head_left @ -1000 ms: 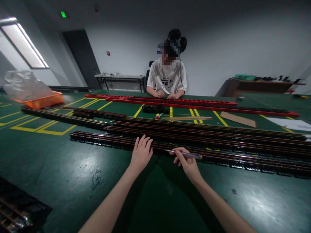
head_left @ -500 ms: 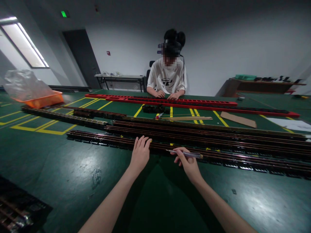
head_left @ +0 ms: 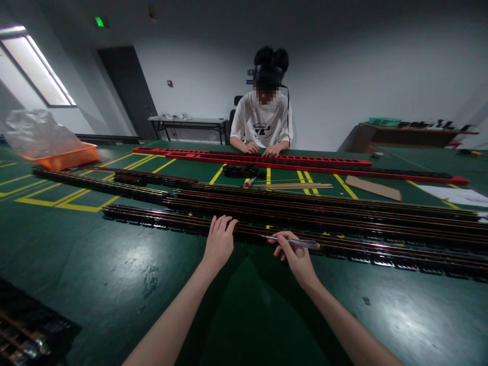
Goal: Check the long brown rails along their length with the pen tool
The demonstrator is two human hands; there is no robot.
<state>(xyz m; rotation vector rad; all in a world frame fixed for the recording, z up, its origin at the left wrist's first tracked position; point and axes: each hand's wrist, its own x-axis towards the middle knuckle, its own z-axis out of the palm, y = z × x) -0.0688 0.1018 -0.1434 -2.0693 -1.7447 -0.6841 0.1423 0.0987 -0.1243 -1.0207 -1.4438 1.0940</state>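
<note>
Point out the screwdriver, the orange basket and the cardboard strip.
Screwdriver (head_left: 307, 245): head view, on the handle.
Orange basket (head_left: 74, 157): head view, on the outer side wall.
Cardboard strip (head_left: 373, 188): head view, on the middle of its upper face.

The nearest black rail (head_left: 152, 215) has slid slightly toward the orange basket (head_left: 72, 157), the left hand (head_left: 220, 241) shifting likewise; the co-worker's head (head_left: 270, 63), earlier turned toward the basket's side, now bows down.
</note>
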